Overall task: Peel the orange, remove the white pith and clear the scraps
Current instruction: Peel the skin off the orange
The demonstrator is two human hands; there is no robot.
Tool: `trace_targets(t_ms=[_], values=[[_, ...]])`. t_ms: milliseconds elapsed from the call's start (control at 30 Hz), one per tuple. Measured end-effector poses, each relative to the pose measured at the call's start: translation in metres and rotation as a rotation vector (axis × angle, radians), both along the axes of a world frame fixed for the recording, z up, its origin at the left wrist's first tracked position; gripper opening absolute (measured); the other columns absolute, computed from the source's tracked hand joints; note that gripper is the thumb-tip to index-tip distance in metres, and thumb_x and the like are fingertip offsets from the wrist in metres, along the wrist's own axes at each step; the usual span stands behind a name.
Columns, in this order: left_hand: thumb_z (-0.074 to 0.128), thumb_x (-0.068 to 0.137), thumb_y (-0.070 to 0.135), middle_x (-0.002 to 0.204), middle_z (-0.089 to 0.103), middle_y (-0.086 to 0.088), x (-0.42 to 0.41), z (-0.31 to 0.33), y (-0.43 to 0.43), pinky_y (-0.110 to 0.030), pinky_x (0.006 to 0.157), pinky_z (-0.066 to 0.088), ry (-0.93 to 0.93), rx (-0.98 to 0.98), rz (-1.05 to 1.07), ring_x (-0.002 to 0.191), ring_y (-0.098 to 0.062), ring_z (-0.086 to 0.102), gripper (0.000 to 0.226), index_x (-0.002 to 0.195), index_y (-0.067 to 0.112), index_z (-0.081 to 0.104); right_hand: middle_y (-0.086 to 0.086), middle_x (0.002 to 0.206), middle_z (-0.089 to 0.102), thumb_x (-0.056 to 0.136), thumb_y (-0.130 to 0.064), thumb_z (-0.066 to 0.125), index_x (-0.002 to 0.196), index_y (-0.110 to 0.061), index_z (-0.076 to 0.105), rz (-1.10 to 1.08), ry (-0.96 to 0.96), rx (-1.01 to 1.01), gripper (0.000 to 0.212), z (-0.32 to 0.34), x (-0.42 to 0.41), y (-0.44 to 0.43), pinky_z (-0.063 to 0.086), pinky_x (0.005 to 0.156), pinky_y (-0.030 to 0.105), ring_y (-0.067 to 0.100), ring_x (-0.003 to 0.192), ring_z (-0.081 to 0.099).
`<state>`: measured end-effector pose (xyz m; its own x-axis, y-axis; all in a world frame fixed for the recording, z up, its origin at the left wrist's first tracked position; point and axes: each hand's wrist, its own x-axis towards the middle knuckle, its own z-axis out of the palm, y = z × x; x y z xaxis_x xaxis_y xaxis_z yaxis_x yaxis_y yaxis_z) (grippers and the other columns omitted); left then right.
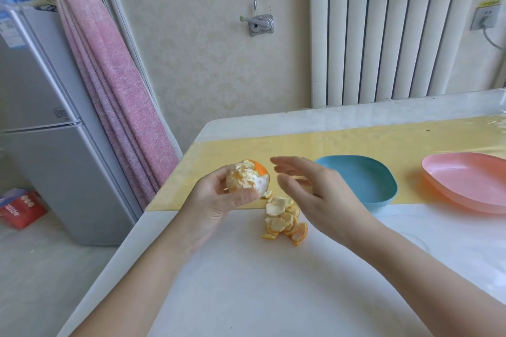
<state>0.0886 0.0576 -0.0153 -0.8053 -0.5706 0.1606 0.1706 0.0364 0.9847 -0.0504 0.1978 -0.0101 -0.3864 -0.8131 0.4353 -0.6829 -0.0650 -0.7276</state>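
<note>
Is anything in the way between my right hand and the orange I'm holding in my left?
Nothing visible does. The right hand is open just right of the orange, a bare gap between them. The left hand grips the orange from its other side; the peel pile lies below, on the table.

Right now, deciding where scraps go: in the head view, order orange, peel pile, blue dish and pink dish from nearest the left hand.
1. orange, held in the left hand.
2. peel pile, just right of it.
3. blue dish, farther right.
4. pink dish, far right.
</note>
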Motion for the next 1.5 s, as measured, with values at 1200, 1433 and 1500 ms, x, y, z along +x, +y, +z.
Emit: trace_targets(t_ms=[1200, 1433, 1500], values=[[0.087, 0.045, 0.034, 0.098, 0.076, 0.004, 0.000, 0.001, 0.021, -0.018, 0.079, 0.051, -0.113, -0.338, 0.088, 0.090, -0.006, 0.069, 0.065, 0.107, 0.025, 0.071, 0.011, 0.069, 0.060, 0.085, -0.010, 0.055, 0.090, -0.024, 0.066, 0.092, -0.011, 0.009, 0.018, -0.003, 0.003, 0.002, 0.047, 0.059, 0.038, 0.028, 0.065, 0.046], [0.087, 0.043, 0.041, 0.100, 0.076, 0.004, -0.001, 0.001, 0.024, -0.022, 0.083, 0.052, -0.113, -0.342, 0.135, 0.094, -0.010, 0.070, 0.073, 0.111, 0.023, 0.070, 0.017, 0.077, 0.065, 0.085, -0.010, 0.055, 0.094, -0.040, 0.071, 0.080, -0.151, 0.021, 0.036, 0.003, 0.005, 0.005, 0.047, 0.058, 0.035, 0.027, 0.064, 0.052], [0.087, 0.042, 0.041, 0.100, 0.076, 0.004, 0.000, 0.002, 0.024, -0.020, 0.081, 0.051, -0.107, -0.332, 0.134, 0.094, -0.010, 0.070, 0.073, 0.111, 0.023, 0.070, 0.017, 0.079, 0.067, 0.083, -0.008, 0.054, 0.090, -0.045, 0.071, 0.079, -0.179, 0.016, 0.041, 0.006, 0.007, 0.006, 0.049, 0.060, 0.037, 0.033, 0.073, 0.061]])
